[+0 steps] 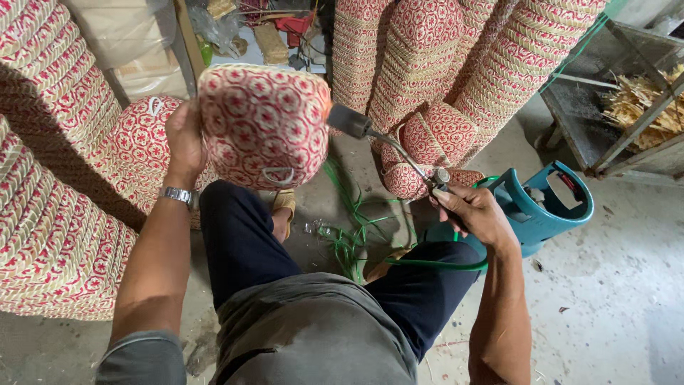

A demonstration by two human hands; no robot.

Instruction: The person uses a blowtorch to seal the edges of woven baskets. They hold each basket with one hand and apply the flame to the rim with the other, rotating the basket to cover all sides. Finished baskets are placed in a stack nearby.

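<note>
My left hand (184, 142) holds up a red-and-cream woven basket (262, 122) by its left side, its patterned face turned toward me, a small loop at its lower edge. My right hand (472, 211) grips the handle of a gas torch (385, 142) whose dark nozzle points at the basket's right edge. A green hose (434, 264) runs from the torch across my right leg. I sit with my knees apart above the concrete floor.
Tall stacks of woven baskets (50, 178) stand on the left and more stacks of the same baskets (456, 64) behind. A blue gas cylinder (545, 203) sits right of my hand. Green strapping (349, 221) lies on the floor. A metal rack with straw (641, 107) stands far right.
</note>
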